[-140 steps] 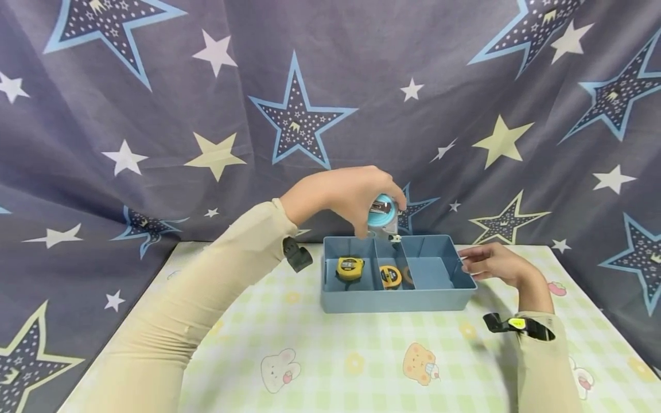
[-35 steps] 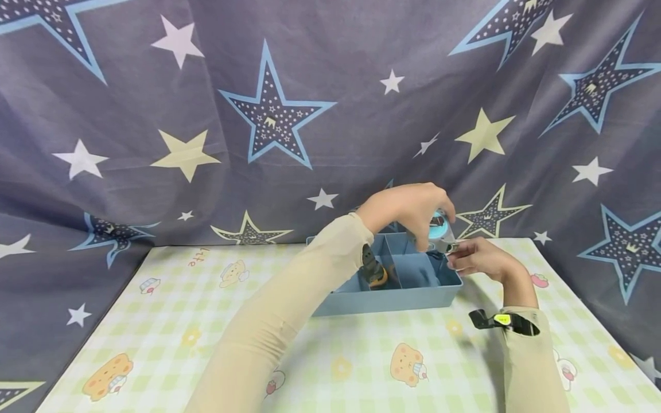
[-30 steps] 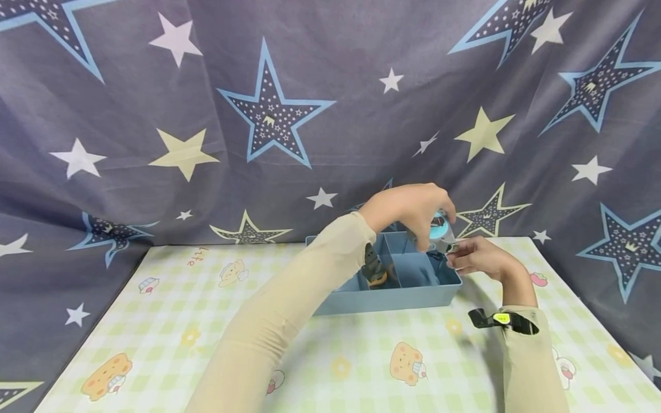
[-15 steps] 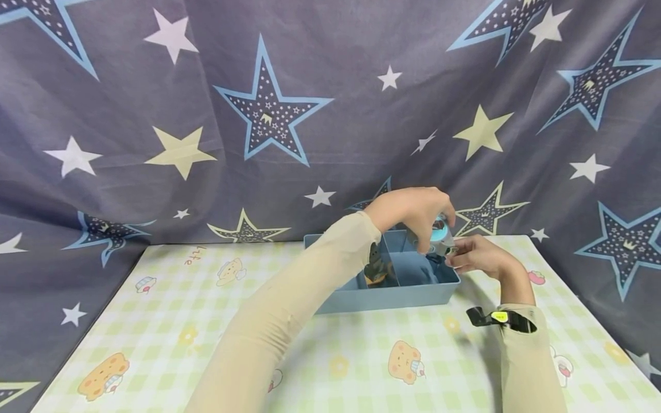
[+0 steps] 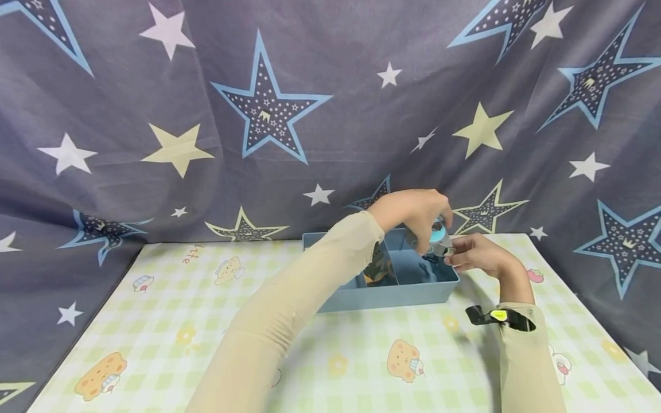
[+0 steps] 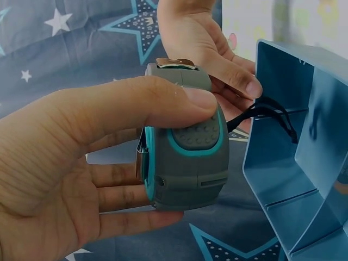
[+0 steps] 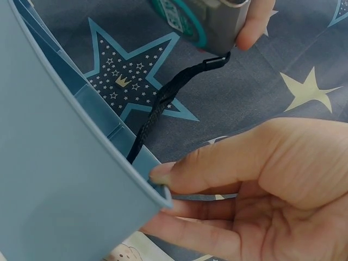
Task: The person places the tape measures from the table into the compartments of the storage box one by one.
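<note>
My left hand (image 5: 415, 212) grips a grey tape measure (image 6: 190, 179) with turquoise trim, the thumb pressing its ribbed button in the left wrist view. It is low over the right compartment of a blue divided box (image 5: 384, 298). From the tape measure a black wrist strap (image 7: 168, 97) hangs down into that compartment. My right hand (image 7: 266, 185) pinches the box's right end at the rim, thumb inside and fingers outside. In the head view my left forearm and its wrist camera hide the left compartment and most of the middle one.
The box stands near the back of a table with a green checked cloth (image 5: 335, 344) printed with cartoon animals. Close behind it hangs a dark curtain (image 5: 351, 126) covered in stars.
My left hand has carried the tape measure rightward from above the middle compartment to the right one, then slightly lower. My right hand keeps its hold on the box's end.
</note>
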`<state>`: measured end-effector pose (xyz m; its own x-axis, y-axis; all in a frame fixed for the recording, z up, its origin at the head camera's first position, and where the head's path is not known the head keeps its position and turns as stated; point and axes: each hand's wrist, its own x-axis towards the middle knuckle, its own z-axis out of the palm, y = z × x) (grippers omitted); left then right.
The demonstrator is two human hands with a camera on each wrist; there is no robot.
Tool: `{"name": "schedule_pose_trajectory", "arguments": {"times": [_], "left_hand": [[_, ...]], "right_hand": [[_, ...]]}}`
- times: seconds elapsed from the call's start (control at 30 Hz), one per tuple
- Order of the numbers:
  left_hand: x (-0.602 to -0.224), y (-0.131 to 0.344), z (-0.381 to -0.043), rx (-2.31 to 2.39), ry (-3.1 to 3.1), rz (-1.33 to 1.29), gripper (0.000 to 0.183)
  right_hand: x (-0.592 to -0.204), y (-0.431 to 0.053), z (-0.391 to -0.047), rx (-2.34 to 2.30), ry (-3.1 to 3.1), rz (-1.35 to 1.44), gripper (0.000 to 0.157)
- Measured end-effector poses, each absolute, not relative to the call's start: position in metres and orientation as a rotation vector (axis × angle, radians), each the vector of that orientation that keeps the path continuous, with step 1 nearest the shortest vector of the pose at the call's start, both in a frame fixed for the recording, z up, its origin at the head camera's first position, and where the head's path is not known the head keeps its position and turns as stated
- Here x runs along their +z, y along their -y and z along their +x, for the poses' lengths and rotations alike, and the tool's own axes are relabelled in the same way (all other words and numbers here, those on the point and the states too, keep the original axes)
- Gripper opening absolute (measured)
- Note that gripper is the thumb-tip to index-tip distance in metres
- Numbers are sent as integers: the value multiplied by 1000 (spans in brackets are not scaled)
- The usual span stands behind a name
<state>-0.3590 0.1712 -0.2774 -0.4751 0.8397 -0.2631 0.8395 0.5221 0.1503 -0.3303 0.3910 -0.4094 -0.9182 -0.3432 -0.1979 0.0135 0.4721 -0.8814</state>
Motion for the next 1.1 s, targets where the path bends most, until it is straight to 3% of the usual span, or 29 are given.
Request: {"name": "schedule_pose_trajectory", "arguments": {"times": [0.23, 1.1], "left_hand": [[-282, -172, -364, -15, -2481, 1359, 72], [-302, -166, -375, 5, -2532, 1297, 72]], "right_hand": [[-408, -391, -330, -1370, -2424, -262, 66], [-410, -397, -334, -1407, -2381, -320, 64]]}}
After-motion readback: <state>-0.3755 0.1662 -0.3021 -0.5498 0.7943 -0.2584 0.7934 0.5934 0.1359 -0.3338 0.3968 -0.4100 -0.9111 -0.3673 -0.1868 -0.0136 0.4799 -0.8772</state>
